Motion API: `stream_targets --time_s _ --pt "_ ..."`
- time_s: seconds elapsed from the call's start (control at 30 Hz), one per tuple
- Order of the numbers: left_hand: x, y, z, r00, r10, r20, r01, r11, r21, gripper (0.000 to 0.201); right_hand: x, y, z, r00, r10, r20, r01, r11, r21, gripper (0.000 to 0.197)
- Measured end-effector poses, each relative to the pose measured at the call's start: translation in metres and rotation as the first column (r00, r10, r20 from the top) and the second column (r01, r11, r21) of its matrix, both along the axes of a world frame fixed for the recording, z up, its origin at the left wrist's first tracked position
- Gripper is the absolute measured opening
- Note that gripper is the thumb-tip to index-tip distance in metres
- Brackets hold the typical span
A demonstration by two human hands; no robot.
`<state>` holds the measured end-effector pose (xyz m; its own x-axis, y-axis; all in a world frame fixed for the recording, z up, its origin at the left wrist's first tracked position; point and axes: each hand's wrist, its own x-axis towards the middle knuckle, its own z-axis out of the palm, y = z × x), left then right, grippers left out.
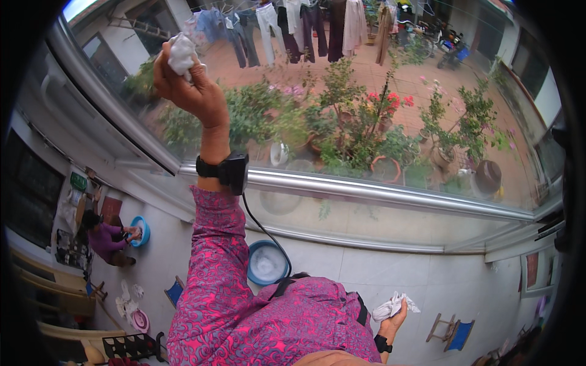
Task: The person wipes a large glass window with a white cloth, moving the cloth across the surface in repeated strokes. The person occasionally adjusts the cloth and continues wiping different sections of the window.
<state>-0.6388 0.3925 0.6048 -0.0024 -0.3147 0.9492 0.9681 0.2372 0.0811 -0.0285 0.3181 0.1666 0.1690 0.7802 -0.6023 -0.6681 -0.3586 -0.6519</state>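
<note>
My left arm is raised, and my left hand (194, 91) presses against the upper left part of a large window pane (293, 104). Its fingers are closed round a white, crumpled, foamy-looking cloth (182, 55). Low at my right side, my right hand (394, 320) grips a bunched white cloth (395, 306), whose ends stick out past the fingers. Below the window, on the floor, stands a blue basin (268, 262) with whitish suds in it.
A metal window rail (366, 194) crosses before me. Small blue folding stools (459, 335) stand on the pale floor. At left, a person in purple (107, 238) bends over another blue basin (140, 232). Beyond the glass are potted plants (342, 122) and hanging laundry (268, 30).
</note>
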Motion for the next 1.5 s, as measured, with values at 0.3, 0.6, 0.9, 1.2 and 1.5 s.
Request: stream_targets --time_s 0.3,0.6,0.9,1.2,1.5 --pt "0.105 -0.004 -0.181 0.906 -0.336 -0.256 0.038 0.669 -0.742 0.047 -0.014 0.014 0.01 0.995 0.087 -0.047 -0.086 0.996 0.016 0.026" --pt "-0.009 -0.014 0.007 0.974 -0.226 -0.016 0.224 0.971 -0.087 0.042 0.011 0.001 0.007 1.0 -0.028 0.008 0.028 1.0 -0.009 0.026" --pt "0.118 0.034 -0.12 0.911 -0.34 -0.233 0.145 0.794 -0.591 0.047 0.008 0.012 0.008 0.992 0.123 0.007 -0.123 0.99 0.074 0.035" --pt "0.003 -0.035 -0.053 0.989 -0.122 -0.081 0.087 0.935 -0.344 0.049 0.036 -0.012 -0.001 0.997 0.07 0.044 -0.07 0.997 0.011 0.032" --pt "0.05 -0.006 -0.189 0.986 -0.077 0.148 0.122 0.938 -0.324 0.038 0.021 -0.015 0.009 0.998 0.0 0.062 0.001 1.0 -0.005 0.026"
